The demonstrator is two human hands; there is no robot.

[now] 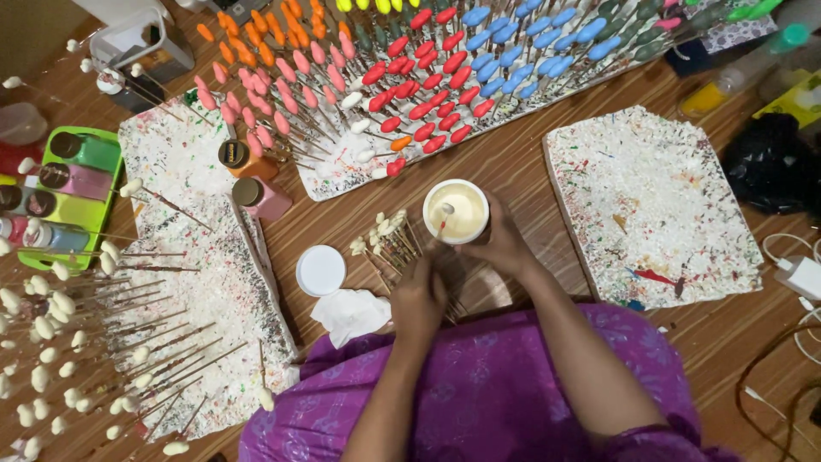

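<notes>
On a wooden surface [513,162]: three speckled foam boards, one white lid [321,270]. Right hand [500,244] fingers clamped on one cup [456,211]; left hand [417,299] fingers clamped on sticks [389,239].

This looks like a home craft workspace set up on a brown wood-grain floor [513,162]. The landmark is a white, paint-speckled foam board [342,167] stuck full of thin sticks with orange, pink, red and blue painted tips. Left of it sits a green plastic tray of paint bottles [64,192]. Right of it lies a second speckled white foam slab [650,205], and beyond that, white charger cables [800,282].
</notes>
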